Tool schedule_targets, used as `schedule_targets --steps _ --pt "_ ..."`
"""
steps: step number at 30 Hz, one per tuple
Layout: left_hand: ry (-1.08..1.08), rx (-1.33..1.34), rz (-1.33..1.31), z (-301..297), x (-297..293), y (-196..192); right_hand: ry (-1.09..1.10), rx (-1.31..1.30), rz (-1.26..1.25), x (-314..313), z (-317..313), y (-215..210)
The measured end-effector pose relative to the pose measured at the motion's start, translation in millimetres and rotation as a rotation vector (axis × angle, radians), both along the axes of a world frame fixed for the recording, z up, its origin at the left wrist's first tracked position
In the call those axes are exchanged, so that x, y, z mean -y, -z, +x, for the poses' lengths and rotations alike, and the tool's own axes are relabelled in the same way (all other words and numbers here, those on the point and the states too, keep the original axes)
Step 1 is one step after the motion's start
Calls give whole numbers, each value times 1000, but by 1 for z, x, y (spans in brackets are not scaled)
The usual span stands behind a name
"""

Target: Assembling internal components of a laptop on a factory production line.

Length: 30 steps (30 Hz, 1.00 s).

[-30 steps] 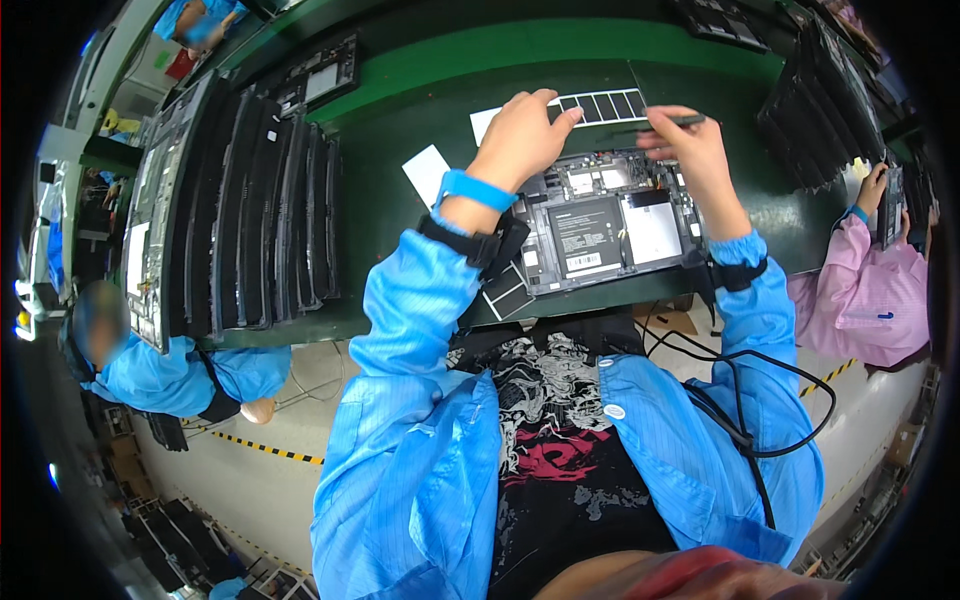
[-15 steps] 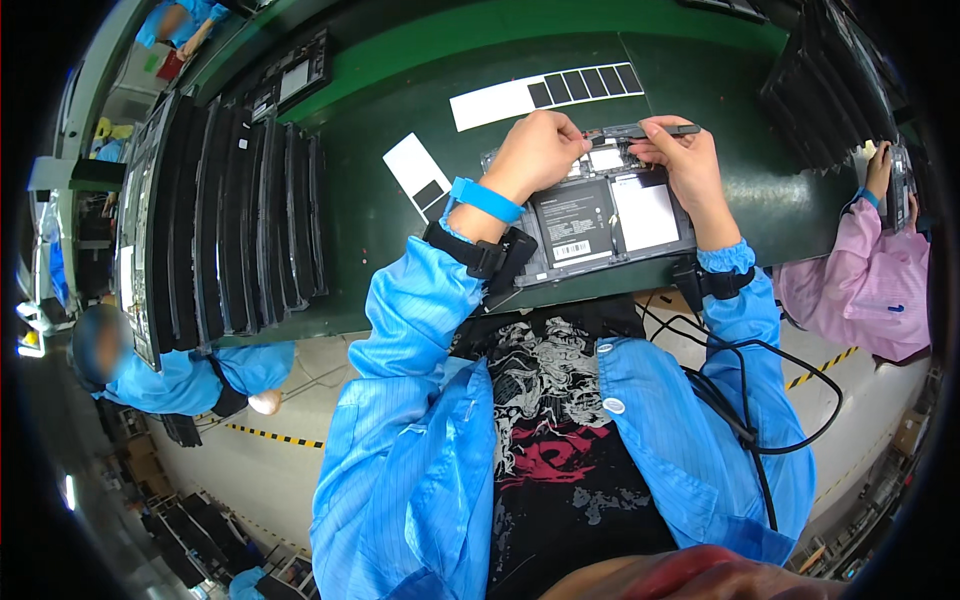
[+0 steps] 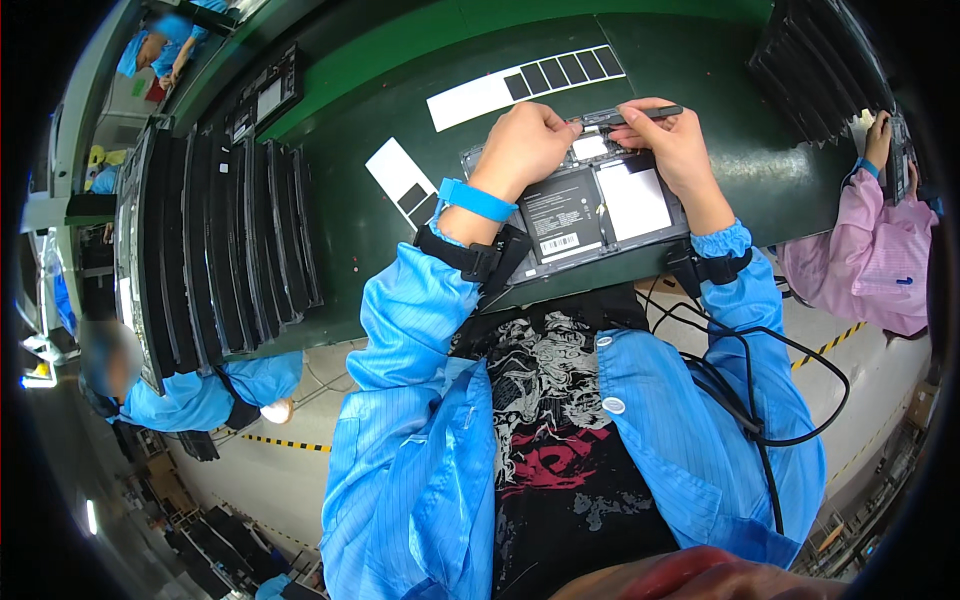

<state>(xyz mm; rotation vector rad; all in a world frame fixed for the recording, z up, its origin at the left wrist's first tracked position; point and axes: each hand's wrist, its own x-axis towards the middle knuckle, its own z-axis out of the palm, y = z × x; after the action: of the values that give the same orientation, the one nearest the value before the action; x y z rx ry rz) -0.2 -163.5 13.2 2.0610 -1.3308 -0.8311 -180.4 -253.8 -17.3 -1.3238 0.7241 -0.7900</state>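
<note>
Two hands: left hand [image 3: 528,143], right hand [image 3: 672,148], atop opened laptop [image 3: 585,215].

**Both hands raised forward, fingers curled, thumbs toward each other**

The left hand [image 3: 528,142] is loosely fisted, knuckles up, its fingertips bent down and pinched close together at the inner side of the grip. The left wrist carries a blue band above a black strap, and the forearm in a blue sleeve runs back toward the body. The right hand [image 3: 672,140] curls its fingers in a pinching grip, index finger laid along the top, wrist bent slightly inward. The two hands sit just beside each other.
</note>
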Motion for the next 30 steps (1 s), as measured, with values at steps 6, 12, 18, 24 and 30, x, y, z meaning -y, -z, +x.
schedule_targets --steps 6,12,18,24,30 --pt "-32 139 -56 -3 3 9 3 -22 -9 -1 2 1" --pt "-28 165 38 -3 10 1 -5 -12 13 0 3 5" --pt "-15 212 53 0 16 7 -4 -29 16 0 2 8" --pt "-34 251 16 -2 16 9 0 -15 -2 0 5 6" --pt "1 302 72 -4 19 -1 -2 -40 0 1 2 7"
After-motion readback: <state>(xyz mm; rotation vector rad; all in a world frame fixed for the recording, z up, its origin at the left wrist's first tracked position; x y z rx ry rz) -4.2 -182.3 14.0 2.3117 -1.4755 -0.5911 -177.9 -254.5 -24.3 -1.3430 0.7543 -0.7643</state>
